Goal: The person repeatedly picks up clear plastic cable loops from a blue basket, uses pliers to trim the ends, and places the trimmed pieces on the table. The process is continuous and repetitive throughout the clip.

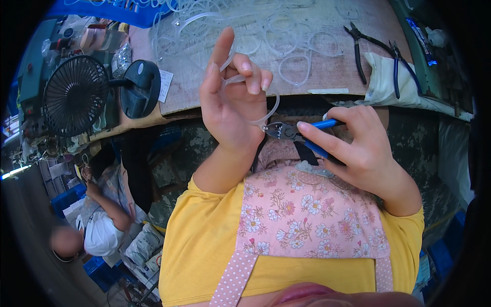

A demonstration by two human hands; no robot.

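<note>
My left hand (pixel 230 97) is raised above the table's near edge, its index finger pointing up and the other fingers curled round a clear plastic loop (pixel 276 105). The loop is thin and bends down to a small shiny bit at its lower end. There, the dark, notched jaws of blue-handled pliers (pixel 282 131) meet the loop; whether they grip it is too small to tell. My right hand (pixel 358 140) is closed on the pliers' handles, its index finger stretched along them toward the jaws.
Several similar clear loops (pixel 295 70) lie on the wooden table (pixel 204 61), below a blue bin (pixel 138 15). Two dark-handled cutters (pixel 358 51) rest at the right, one on a white cloth bag (pixel 381 77). A black fan (pixel 76 94) stands left. Another person (pixel 105 225) sits farther left.
</note>
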